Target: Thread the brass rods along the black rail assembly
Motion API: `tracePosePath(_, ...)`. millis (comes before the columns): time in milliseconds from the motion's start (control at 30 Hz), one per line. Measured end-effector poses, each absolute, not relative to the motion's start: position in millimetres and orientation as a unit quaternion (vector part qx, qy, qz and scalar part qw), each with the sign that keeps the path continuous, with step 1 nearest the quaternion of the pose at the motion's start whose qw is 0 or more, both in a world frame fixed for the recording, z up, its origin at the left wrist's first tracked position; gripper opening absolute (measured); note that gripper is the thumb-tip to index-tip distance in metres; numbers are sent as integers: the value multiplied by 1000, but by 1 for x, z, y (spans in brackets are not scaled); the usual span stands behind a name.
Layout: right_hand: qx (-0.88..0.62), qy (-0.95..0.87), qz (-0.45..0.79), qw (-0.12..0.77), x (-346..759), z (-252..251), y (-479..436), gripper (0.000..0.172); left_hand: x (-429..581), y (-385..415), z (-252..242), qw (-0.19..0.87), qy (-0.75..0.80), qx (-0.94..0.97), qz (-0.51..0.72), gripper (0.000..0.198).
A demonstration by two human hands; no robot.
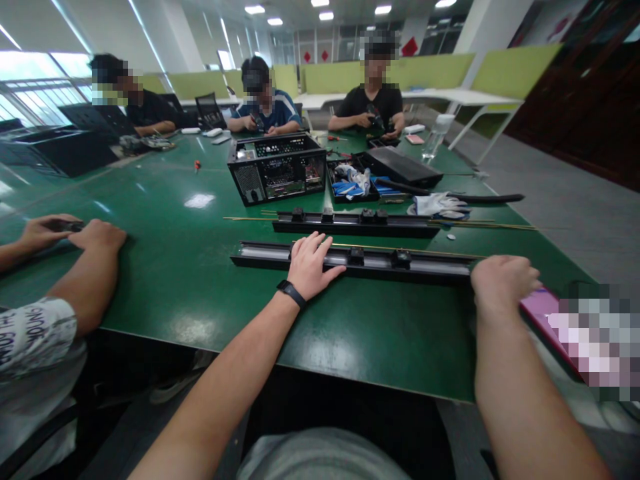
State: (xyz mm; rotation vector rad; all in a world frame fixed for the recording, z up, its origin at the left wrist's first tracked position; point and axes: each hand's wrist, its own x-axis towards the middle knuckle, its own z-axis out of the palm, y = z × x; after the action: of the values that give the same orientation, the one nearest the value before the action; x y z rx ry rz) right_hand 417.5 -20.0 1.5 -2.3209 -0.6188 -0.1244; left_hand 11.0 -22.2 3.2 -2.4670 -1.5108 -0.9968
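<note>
A long black channel [430, 267] with a pale strip inside and several small black blocks lies across the green table in front of me. My left hand [309, 265], a dark band on its wrist, rests on the channel left of its middle, fingers spread. At the channel's right end my right hand [503, 280] is closed, knuckles up; whatever its fingers hold is hidden. A thin brass-coloured rod [400, 251] runs along the far edge of this channel. Just behind lies a second, similar black channel [350, 228] with blocks on it.
An open black computer case [277, 170] stands beyond the channels, beside a black tray [355, 197] with gloves. More gloves [440, 205], thin rods and a clear bottle [439, 137] lie or stand rightward. A co-worker's hands [75, 233] are at left; several people sit around the table.
</note>
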Motion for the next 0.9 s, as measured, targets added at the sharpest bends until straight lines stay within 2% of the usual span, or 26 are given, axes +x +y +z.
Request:
tracePosePath(167,-879,-276,-79,382,416,-4,-20,41,11,-22,2,46,-488,-805,-334,70)
tracePosePath(333,-829,-427,-135,334,397,-6,-23,38,12,-22,3,46,-486,-807,-332,70)
tracePosePath(500,-748,-538,-145,360,375,-8,-27,31,14,-22,4,46,-488,-805,-335,70)
tracePosePath(900,-698,-586,-129,390,347,6,-34,28,15,-16,11,40,-485,-805,-338,69)
